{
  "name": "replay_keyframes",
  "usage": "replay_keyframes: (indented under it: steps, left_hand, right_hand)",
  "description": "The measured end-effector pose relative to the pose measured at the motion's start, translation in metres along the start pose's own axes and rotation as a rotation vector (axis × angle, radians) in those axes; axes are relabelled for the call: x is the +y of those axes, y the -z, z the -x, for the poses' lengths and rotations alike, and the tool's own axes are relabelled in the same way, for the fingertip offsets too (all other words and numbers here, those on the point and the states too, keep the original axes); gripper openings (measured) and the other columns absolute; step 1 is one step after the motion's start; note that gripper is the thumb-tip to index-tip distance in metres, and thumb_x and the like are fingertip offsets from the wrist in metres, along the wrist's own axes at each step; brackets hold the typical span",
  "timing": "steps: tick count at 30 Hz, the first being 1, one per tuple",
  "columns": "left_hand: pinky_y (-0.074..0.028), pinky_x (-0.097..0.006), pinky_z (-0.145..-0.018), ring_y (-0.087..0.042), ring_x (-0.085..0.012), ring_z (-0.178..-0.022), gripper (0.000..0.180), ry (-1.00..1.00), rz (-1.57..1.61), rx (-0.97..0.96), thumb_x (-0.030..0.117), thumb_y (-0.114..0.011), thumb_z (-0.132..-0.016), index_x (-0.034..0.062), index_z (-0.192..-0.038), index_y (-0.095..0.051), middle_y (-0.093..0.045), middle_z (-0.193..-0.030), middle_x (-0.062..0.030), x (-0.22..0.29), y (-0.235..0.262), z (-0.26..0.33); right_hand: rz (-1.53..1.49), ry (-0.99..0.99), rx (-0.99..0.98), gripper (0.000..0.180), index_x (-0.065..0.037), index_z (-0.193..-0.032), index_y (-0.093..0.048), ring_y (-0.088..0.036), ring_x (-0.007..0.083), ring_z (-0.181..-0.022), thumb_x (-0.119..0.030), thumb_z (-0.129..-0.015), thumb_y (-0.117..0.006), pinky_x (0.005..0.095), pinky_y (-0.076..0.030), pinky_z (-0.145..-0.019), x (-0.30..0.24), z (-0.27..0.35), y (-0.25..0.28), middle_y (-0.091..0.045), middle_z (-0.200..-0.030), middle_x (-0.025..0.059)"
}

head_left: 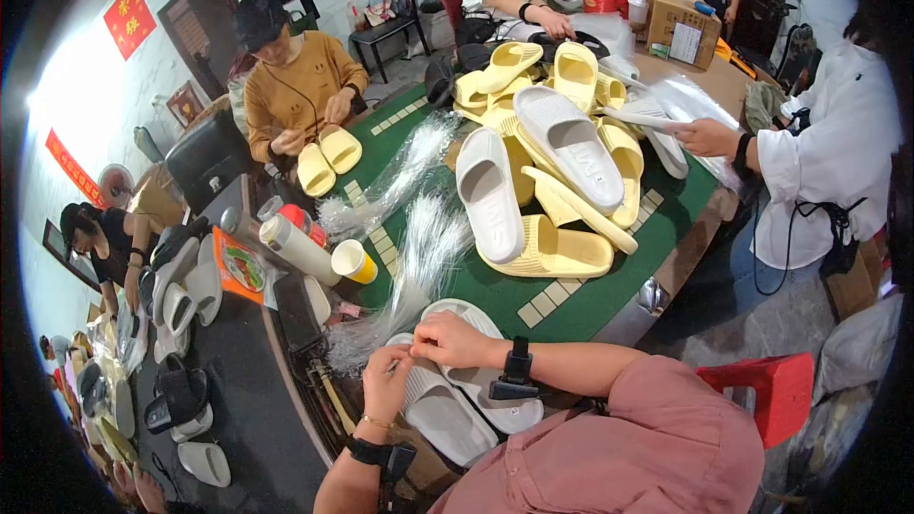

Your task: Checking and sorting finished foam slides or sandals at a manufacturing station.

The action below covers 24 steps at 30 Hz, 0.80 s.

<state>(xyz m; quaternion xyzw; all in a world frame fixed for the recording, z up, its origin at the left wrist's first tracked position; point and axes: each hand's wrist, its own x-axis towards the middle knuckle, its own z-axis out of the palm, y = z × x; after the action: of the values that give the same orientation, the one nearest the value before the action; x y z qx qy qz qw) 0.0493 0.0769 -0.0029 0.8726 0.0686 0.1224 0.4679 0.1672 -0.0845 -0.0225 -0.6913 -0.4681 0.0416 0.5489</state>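
Observation:
A pair of light grey slide slippers (446, 416) lies side by side at the near edge of the green-topped table, right in front of me. Over their straps my left hand (385, 383) and my right hand (451, 339) meet, fingertips pinched together. Whatever sits between the fingers is too small and hidden to name. Just beyond my hands, loose bundles of clear plastic strands (426, 246) spread over the table. A heap of yellow slide slippers (566, 249) and grey slide slippers (490, 192) rises past them to the right.
A paper cup (354, 263), a pale bottle (297, 249) and an orange packet (240, 266) stand left of the strands. Across the table a person in mustard (305, 86) handles yellow slippers. Another in white (828, 133) holds a grey one. A red stool (776, 395) stands at right.

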Motion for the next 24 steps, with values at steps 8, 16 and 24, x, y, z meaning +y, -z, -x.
replay_keyframes:
  steps: [8, 16, 24]
  left_hand:
    - [-0.05, -0.036, -0.083, -0.064, -0.0273, -0.093, 0.012, 0.022, 0.019, -0.038, 0.006, -0.071, -0.081, 0.0026, -0.091, -0.066, -0.068, -0.105, -0.0116, 0.0, -0.004, 0.001]
    - [-0.049, -0.037, -0.084, -0.062, -0.0286, -0.096, 0.015, -0.11, -0.105, -0.064, 0.006, -0.073, -0.075, 0.004, -0.089, -0.068, -0.069, -0.103, -0.0102, 0.012, 0.001, 0.0]
    - [-0.049, -0.035, -0.083, -0.064, -0.0256, -0.092, 0.012, -0.093, -0.08, 0.025, 0.002, -0.071, -0.076, 0.0038, -0.088, -0.067, -0.069, -0.102, -0.0106, -0.009, 0.001, 0.0]
  right_hand:
    - [0.035, 0.059, -0.043, 0.024, -0.006, -0.071, -0.061, -0.055, 0.028, -0.07, -0.026, -0.084, -0.066, 0.0402, -0.04, -0.065, 0.0, 0.001, 0.001, -0.058, -0.067, 0.0082]
    - [0.043, 0.011, -0.016, 0.023, -0.006, -0.074, -0.062, -0.055, 0.029, -0.073, -0.026, -0.084, -0.065, 0.0407, -0.04, -0.067, 0.004, 0.001, -0.002, -0.058, -0.071, 0.0093]
    - [0.021, 0.071, -0.091, 0.02, -0.008, -0.075, -0.063, -0.056, 0.0265, -0.076, -0.026, -0.084, -0.065, 0.0396, -0.041, -0.071, 0.002, 0.002, -0.001, -0.059, -0.072, 0.007]
